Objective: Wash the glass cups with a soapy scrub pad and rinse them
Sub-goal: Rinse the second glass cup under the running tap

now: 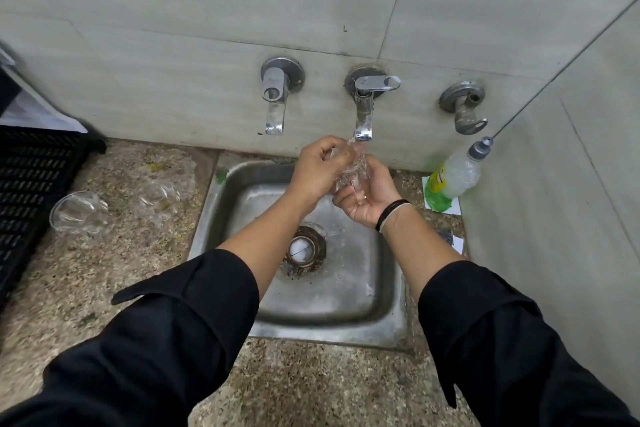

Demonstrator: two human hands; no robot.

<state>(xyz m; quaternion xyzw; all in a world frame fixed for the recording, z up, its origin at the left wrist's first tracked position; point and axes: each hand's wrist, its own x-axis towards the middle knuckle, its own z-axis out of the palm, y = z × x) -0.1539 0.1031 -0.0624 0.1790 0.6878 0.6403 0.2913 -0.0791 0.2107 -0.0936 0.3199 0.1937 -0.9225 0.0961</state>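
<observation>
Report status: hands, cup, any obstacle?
Left hand and right hand both grip clear glass cup under running steel tap. Two clear cups wait on counter. Nothing in the way.

3 glass cups (349, 172) (79, 213) (158, 199), 3 wall taps (363, 107), 1 sink (346, 305), 1 soap btl (453, 177), 1 crate (31, 184).

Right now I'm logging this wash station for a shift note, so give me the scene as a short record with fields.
action: rinsing a glass cup under the running middle tap
left hand: grips the cup near its rim
right hand: holds the cup from below
sink: steel, wet, drain uncovered
counter, left of sink: two glass cups
far left: black crate
right of sink: soap bottle leaning at the wall
scrub pad: not visible
</observation>
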